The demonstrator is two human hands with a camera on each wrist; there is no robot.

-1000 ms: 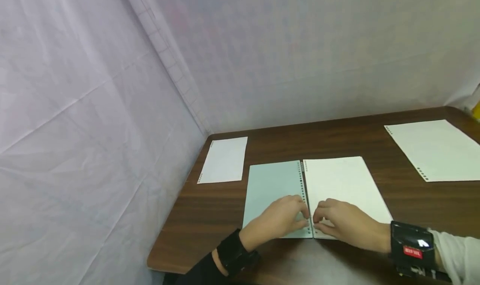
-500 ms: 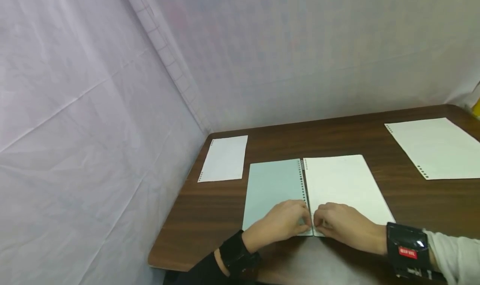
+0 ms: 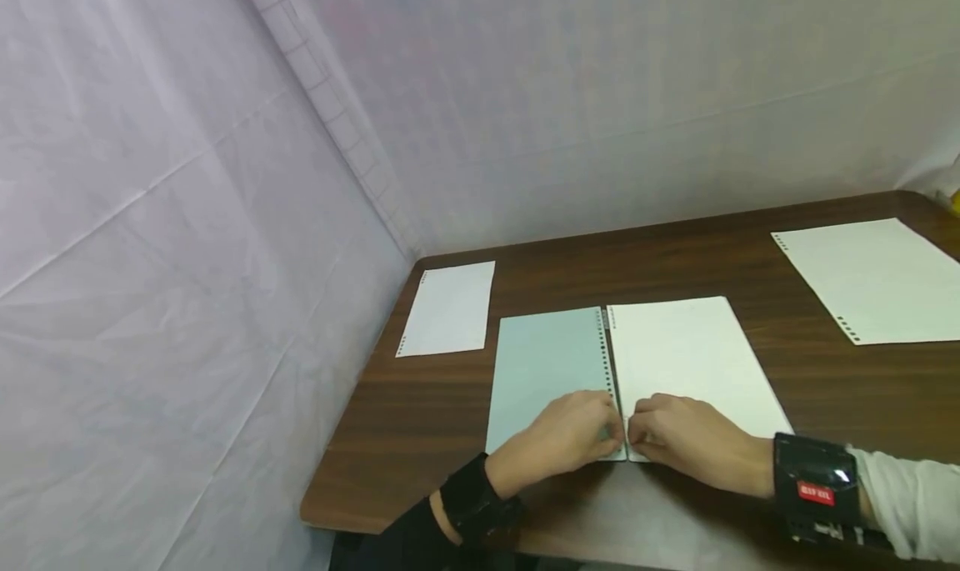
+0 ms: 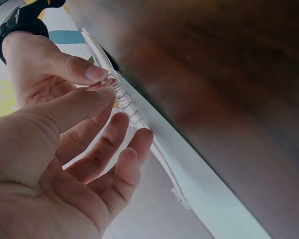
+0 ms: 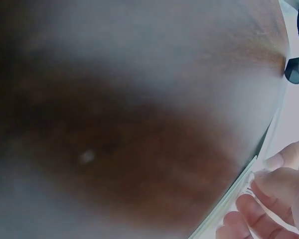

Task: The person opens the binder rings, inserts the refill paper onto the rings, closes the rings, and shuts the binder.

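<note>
Hardly anything is shifting since a second ago: both hands are staying at the binder's spine, and only the view is tipping, so the table is sitting a little higher in the head view.

Left hand (image 3: 558, 442) is resting on the green cover's near end, at about 6 o'clock on the binder (image 3: 551, 367). In the left wrist view its thumb and forefinger are meeting right at the plastic rings (image 4: 120, 94), the other fingers (image 4: 131, 167) hanging loosely curled; it is pinching at the rings, though how firmly I cannot tell.

Right hand (image 3: 686, 442) is coming in from 3 o'clock, lying on the white page (image 3: 686, 354), its fingertips curling in to the same rings. The right wrist view is showing only blurred fingertips (image 5: 276, 186) at the page edge.

Binder is lying open and flat on the brown table (image 3: 420, 404), near the front edge, cover to the left, page to the right, the two hands almost touching across the spine.

Off at 10 o'clock a small white sheet (image 3: 448, 308) is lying flat, well apart. At 2 o'clock a larger punched sheet (image 3: 870, 279) is lying near the table's far right corner.
</note>
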